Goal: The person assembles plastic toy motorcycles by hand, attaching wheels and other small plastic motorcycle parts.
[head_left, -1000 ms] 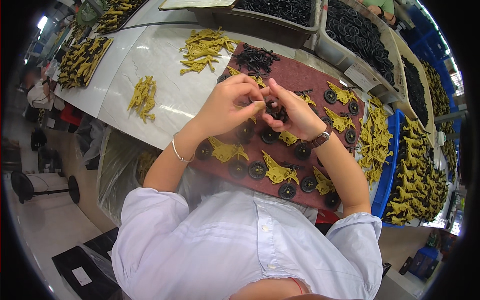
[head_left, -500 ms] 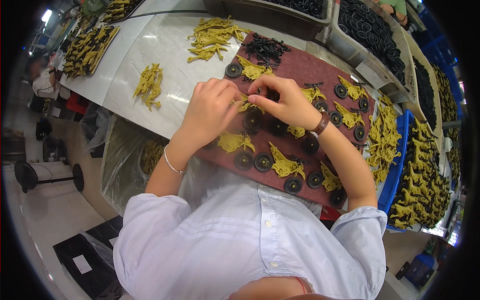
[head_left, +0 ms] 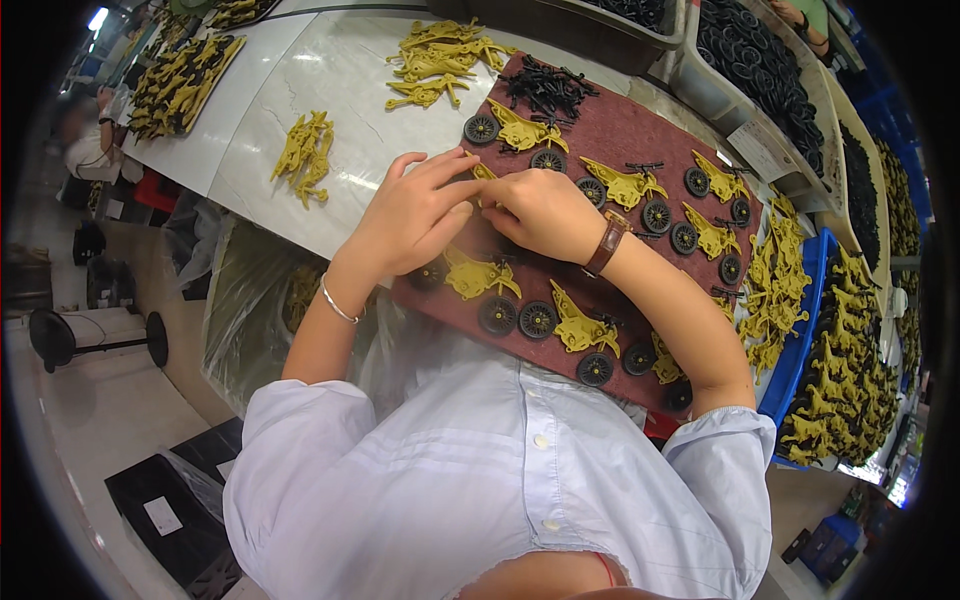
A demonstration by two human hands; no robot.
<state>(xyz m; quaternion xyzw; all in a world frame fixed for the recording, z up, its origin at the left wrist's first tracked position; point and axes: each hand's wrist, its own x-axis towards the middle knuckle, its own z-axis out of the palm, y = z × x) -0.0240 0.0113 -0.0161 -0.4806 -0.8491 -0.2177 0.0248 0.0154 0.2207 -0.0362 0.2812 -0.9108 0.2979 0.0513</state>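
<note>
My left hand and my right hand meet over the left part of a maroon mat. Between their fingertips shows a bit of a yellow toy motorcycle body; the fingers hide most of it. The left hand grips it with thumb and forefinger, other fingers stretched. My right hand is curled against the same spot, and what its fingertips pinch is hidden. Around them lie yellow motorcycle bodies with black wheels, such as a motorcycle just beyond and another motorcycle nearer me.
Small black parts are heaped at the mat's far edge. Loose yellow bodies lie on the pale table, with a smaller pile leftward. At right stand a blue crate of yellow-and-black pieces and a grey bin of black wheels.
My right hand has shifted left and turned its knuckles upward, closing in against my left. Motorcycles it covered now show. The left hand's fingers have stretched out more.
</note>
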